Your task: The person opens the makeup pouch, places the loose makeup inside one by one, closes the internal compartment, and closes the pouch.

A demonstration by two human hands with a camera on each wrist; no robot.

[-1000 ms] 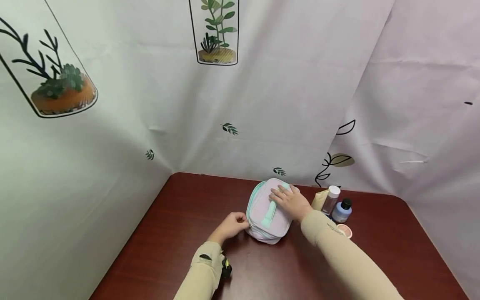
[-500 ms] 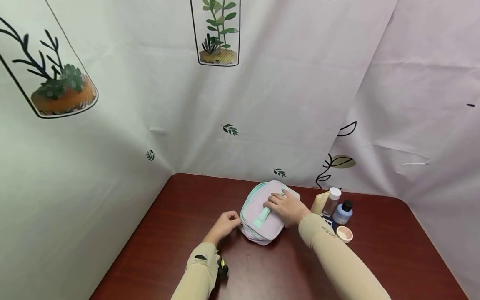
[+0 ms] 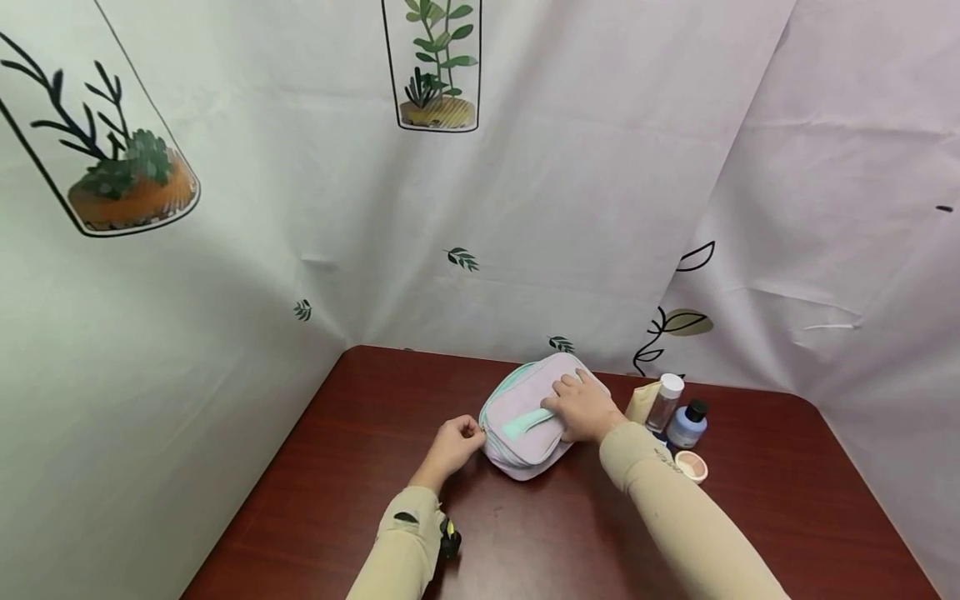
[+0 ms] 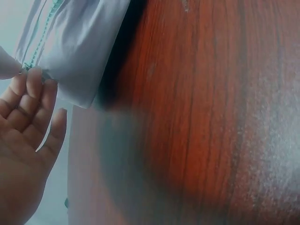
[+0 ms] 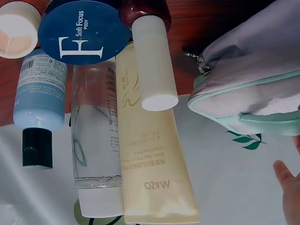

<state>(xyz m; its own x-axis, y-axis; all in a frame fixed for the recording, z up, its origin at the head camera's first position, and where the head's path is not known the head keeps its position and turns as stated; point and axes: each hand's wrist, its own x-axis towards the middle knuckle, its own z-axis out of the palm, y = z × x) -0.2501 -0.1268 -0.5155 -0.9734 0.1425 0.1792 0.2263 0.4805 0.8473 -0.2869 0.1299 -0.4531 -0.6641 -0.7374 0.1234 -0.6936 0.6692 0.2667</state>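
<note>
A lilac cosmetic bag [image 3: 536, 387] with mint trim stands on the dark red table, its lid side toward me. At the bag's left corner my left hand [image 3: 453, 446] pinches the zipper pull [image 4: 27, 67] between thumb and fingers. In the left wrist view, the mint zipper teeth [image 4: 43, 35] run upward from there. My right hand [image 3: 585, 408] holds the bag from above, bent fingers over the lid near the mint handle [image 3: 527, 423]. At the edge of the right wrist view, one fingertip [image 5: 281, 169] sticks out apart from the bag; most of that hand is hidden.
Right of the bag are a cream tube [image 5: 157, 173], a clear bottle with a white cap [image 5: 96, 150], a blue bottle with a black cap [image 5: 41, 96], a round dark-blue case [image 5: 84, 30], a white-capped item [image 5: 153, 63] and a small round pot [image 5: 16, 30]. Behind hangs a printed curtain [image 3: 337, 208].
The bag has shifted a little left and then turned, its right end now farther back. My right hand moved with it, its fingers more bent. My left hand has stayed at the zipper pull.
</note>
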